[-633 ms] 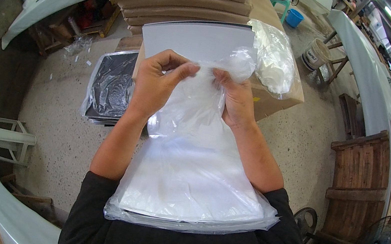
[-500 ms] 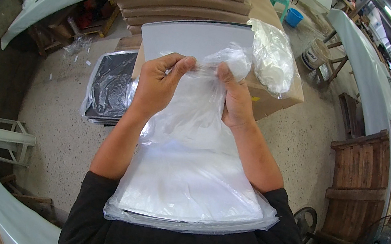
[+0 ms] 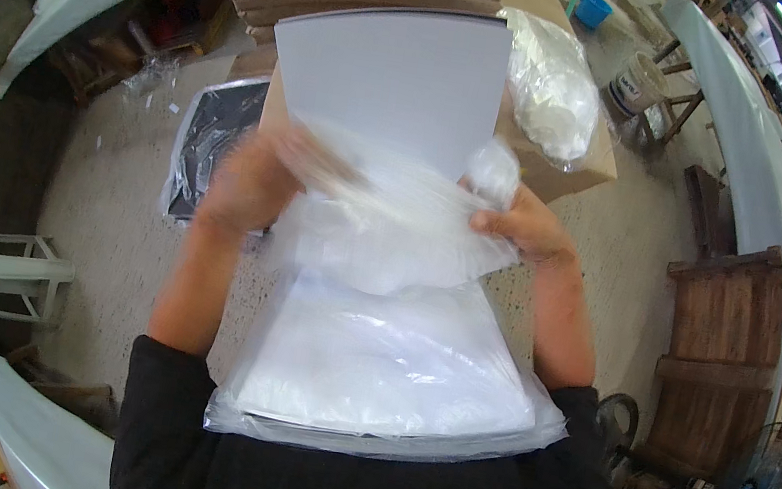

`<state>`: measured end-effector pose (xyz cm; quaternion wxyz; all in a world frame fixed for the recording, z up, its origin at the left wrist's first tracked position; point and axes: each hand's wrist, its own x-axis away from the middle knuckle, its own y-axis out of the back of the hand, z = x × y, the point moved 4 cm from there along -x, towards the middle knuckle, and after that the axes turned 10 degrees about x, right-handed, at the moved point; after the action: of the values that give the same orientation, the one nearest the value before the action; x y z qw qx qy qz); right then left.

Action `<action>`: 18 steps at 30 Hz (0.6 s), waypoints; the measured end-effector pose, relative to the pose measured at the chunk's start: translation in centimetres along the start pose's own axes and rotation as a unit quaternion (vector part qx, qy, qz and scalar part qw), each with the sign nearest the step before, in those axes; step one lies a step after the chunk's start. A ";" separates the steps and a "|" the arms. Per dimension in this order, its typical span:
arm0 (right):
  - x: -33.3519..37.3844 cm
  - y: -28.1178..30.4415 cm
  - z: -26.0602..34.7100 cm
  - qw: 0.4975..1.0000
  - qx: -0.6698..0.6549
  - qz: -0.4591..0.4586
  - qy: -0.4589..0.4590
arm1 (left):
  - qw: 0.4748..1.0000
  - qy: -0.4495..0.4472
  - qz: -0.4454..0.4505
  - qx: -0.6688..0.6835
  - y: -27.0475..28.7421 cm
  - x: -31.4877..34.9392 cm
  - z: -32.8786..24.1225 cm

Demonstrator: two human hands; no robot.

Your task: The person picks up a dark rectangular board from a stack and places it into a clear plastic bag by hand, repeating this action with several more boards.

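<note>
Clear plastic bag (image 3: 392, 235) being gripped at its mouth: right hand (image 3: 524, 232) pinching film, left hand (image 3: 253, 184) blurred, grip indeterminate, below white board (image 3: 386, 77), for opening.

Thin glossy clear plastic bag (image 3: 392, 235), matt smooth white board (image 3: 386, 77), rough concrete floor (image 3: 111, 223), worn wooden crate (image 3: 731, 336)

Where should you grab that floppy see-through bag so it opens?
Probably by its top edge, one hand at each corner, coming from the sides. The clear bag is limp and crumpled; the right hand already pinches one corner, and the blurred left hand is at the other.
</note>
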<state>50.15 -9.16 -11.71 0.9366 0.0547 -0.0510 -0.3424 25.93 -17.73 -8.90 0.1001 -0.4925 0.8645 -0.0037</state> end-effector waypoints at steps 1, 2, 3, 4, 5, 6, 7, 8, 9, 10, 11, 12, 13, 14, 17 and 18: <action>0.6 0.4 -0.3 0.993 0.118 0.017 0.004 | 0.985 -0.051 0.004 0.164 1.6 0.9 -0.7; 1.0 1.4 -1.5 1.000 0.001 -0.015 -0.007 | 0.934 -0.030 -0.022 0.356 2.2 1.9 1.0; 1.0 2.6 -3.2 0.993 -0.110 -0.046 -0.019 | 0.937 -0.008 -0.065 0.344 2.3 2.7 4.1; 1.1 3.3 -4.1 0.973 -0.217 -0.080 -0.029 | 0.936 0.015 -0.105 0.335 2.5 3.3 7.3; 0.8 3.0 -2.6 0.951 -0.286 -0.112 -0.016 | 0.979 0.039 -0.166 0.113 2.1 4.7 11.7; 0.5 2.4 -0.8 0.922 -0.356 -0.149 -0.007 | 0.979 0.037 -0.190 0.060 2.0 4.9 11.9; 0.8 2.2 -0.4 0.884 -0.425 -0.195 0.000 | 0.978 0.038 -0.207 0.011 1.5 4.0 11.3; 0.9 2.2 -1.7 0.930 -0.341 -0.133 -0.026 | 0.971 0.007 -0.198 0.135 2.5 3.3 9.2; 1.7 2.7 -3.6 0.962 -0.257 -0.073 -0.052 | 0.949 -0.018 -0.182 0.255 2.8 1.6 5.5; 2.1 2.6 -4.7 0.983 -0.168 -0.006 -0.075 | 0.913 -0.046 -0.171 0.368 3.0 0.9 3.6; 1.8 0.7 -2.5 0.998 -0.043 0.037 -0.041 | 0.842 -0.068 -0.260 0.468 3.1 0.8 3.9; 1.3 -0.7 -1.7 0.977 -0.162 0.128 0.051 | 0.841 -0.044 -0.211 0.496 3.2 1.0 5.4; 1.0 -1.6 -1.1 0.928 -0.271 0.217 0.139 | 0.836 -0.025 -0.158 0.524 3.7 1.5 8.4; 1.0 -1.5 -1.2 0.898 -0.335 0.222 0.180 | 0.875 0.034 -0.160 0.455 3.1 1.3 10.3; 1.6 1.9 -5.5 0.857 -0.474 -0.031 0.200 | 0.958 0.149 -0.122 0.214 -0.8 1.4 10.2; 1.4 1.6 -3.8 0.852 -0.471 -0.130 0.186 | 0.963 0.156 -0.106 0.192 -1.2 1.5 9.7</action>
<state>52.69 -8.62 -15.16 0.7890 -0.3242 0.2993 -0.4275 27.91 -18.73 -18.55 0.0557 -0.5460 0.7955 -0.2569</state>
